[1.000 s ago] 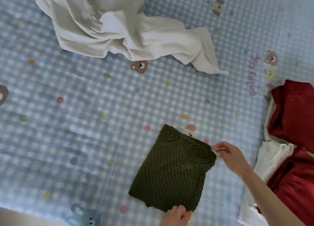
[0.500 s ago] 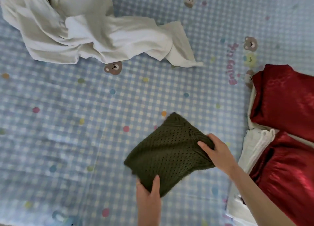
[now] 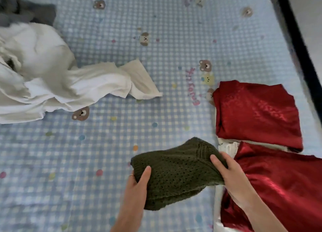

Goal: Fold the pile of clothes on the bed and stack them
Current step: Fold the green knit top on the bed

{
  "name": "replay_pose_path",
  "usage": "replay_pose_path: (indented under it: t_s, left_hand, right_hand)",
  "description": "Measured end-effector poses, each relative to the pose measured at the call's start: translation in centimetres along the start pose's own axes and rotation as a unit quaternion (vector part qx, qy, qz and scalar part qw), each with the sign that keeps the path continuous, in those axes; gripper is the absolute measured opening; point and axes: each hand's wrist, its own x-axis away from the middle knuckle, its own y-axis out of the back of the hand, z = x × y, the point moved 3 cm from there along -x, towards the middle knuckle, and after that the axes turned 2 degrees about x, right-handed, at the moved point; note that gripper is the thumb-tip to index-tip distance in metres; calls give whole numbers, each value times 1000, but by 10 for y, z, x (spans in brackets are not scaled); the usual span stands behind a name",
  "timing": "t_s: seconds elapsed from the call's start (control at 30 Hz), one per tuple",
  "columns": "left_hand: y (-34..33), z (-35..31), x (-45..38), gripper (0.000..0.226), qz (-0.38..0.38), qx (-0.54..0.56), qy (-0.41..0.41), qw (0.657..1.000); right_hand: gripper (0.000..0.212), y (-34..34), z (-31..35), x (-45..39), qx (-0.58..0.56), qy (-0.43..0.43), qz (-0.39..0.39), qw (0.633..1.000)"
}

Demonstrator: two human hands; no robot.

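Observation:
A folded dark green knit sweater (image 3: 176, 172) is held just above the bed, low in the middle of the view. My left hand (image 3: 137, 184) grips its near left corner, thumb on top. My right hand (image 3: 228, 172) grips its right edge. Right beside it lie folded shiny red garments (image 3: 257, 113), one further back and another (image 3: 282, 188) nearer, with white cloth (image 3: 228, 147) between and under them. An unfolded pile of white clothes (image 3: 52, 81) sprawls at the left, with a grey garment (image 3: 40, 13) behind it.
The bed sheet (image 3: 122, 141) is blue-and-white check with bear prints and coloured dots. A dark bed frame edge (image 3: 299, 33) runs diagonally down the upper right corner, with pale floor beyond it.
Both hands took hold of the green sweater, lifted it off the sheet and carried it right, toward the red stack. The view swung right, showing the whole red pile and the bed's edge.

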Motion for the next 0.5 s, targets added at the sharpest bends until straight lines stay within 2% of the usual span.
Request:
replay_pose_path:
  t_s: [0.13, 0.23, 0.33, 0.43, 0.5]
  left_hand:
    - [-100, -46, 5, 17, 97, -28, -17, 995]
    - [-201, -74, 1, 22, 175, -76, -90, 977]
    - [-288, -93, -11, 19, 231, -70, -157, 958]
    - [-347, -81, -40, 21, 254, -90, -180, 946]
    - [-365, -53, -68, 25, 225, -179, -179, 941]
  right_hand:
    - [30, 86, 51, 0, -98, 34, -56, 993]
    - [31, 157, 88, -17, -100, 76, -117, 985]
    - [35, 218, 108, -41, -104, 129, -191, 967]
    - [30, 266, 94, -77, -63, 130, -239, 960]
    - [23, 285, 60, -109, 1, 79, -261, 962]
